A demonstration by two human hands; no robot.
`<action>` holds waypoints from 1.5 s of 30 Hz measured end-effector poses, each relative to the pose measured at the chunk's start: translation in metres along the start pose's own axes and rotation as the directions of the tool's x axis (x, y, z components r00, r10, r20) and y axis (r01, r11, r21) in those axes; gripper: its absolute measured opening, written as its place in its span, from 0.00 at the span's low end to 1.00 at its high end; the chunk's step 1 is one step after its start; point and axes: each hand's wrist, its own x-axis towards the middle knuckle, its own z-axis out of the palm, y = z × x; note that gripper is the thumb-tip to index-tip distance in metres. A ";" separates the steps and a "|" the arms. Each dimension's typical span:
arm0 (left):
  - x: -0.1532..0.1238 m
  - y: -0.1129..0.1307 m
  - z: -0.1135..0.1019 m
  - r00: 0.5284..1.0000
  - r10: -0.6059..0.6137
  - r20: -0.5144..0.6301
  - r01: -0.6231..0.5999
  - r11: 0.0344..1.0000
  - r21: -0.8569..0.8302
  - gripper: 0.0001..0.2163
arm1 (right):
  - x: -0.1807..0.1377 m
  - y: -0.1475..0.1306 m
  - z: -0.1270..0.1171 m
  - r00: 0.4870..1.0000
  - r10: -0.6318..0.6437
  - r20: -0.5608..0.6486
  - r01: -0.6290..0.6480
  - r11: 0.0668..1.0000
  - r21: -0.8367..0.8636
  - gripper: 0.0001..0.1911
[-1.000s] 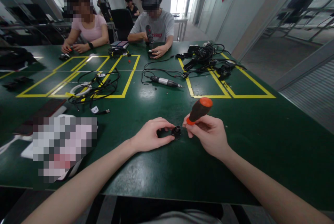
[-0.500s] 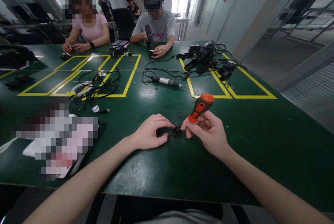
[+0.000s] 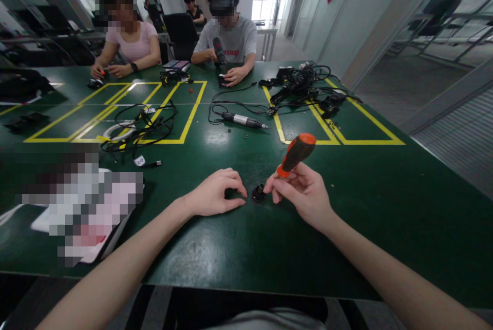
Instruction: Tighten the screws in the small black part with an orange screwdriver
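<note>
A small round black part point(image 3: 258, 194) with a short upright stem stands on the green table point(image 3: 215, 248). Just left of it is my left hand point(image 3: 217, 191), its thumb and index fingertips brought together in a pinch. Whether a tiny piece sits between those tips I cannot make out. My right hand point(image 3: 304, 191) holds an orange and black screwdriver point(image 3: 296, 154) by its lower end, the handle tilted up and to the right. Its shaft and tip are hidden behind my fingers, close to the right side of the black part.
A pen-shaped electric tool point(image 3: 244, 120) with a cord lies ahead. Tangled black cables point(image 3: 300, 83) lie at back right, more cables point(image 3: 150, 124) at left. A blurred pink-and-white item point(image 3: 111, 212) rests at front left. Two people sit across, one holding a power driver point(image 3: 219, 52).
My left index fingertip has drawn back from the black part toward the thumb. My right hand still holds the screwdriver beside the part, its handle turned slightly.
</note>
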 end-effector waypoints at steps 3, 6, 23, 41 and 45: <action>0.002 0.003 0.008 1.000 0.010 0.006 -0.010 1.000 -0.023 0.01 | 0.000 -0.001 0.001 1.000 0.006 -0.018 -0.007 1.000 -0.031 0.18; 0.003 0.007 0.013 1.000 0.005 0.003 -0.005 0.999 -0.050 0.04 | 0.000 -0.002 0.001 1.000 0.000 -0.020 -0.001 0.998 -0.063 0.17; 0.002 0.012 0.015 0.976 -0.076 -0.206 0.036 0.981 -0.192 0.09 | 0.000 0.001 -0.005 0.996 -0.032 -0.087 0.025 0.996 -0.084 0.16; 0.003 0.010 0.016 0.993 -0.051 -0.102 0.035 0.988 -0.150 0.14 | 0.000 0.000 -0.005 1.000 -0.026 0.008 0.026 0.997 -0.073 0.12; 0.003 0.011 0.015 0.994 -0.046 -0.098 0.031 0.988 -0.150 0.14 | 0.001 -0.001 -0.005 0.999 -0.042 0.026 0.044 0.996 -0.075 0.15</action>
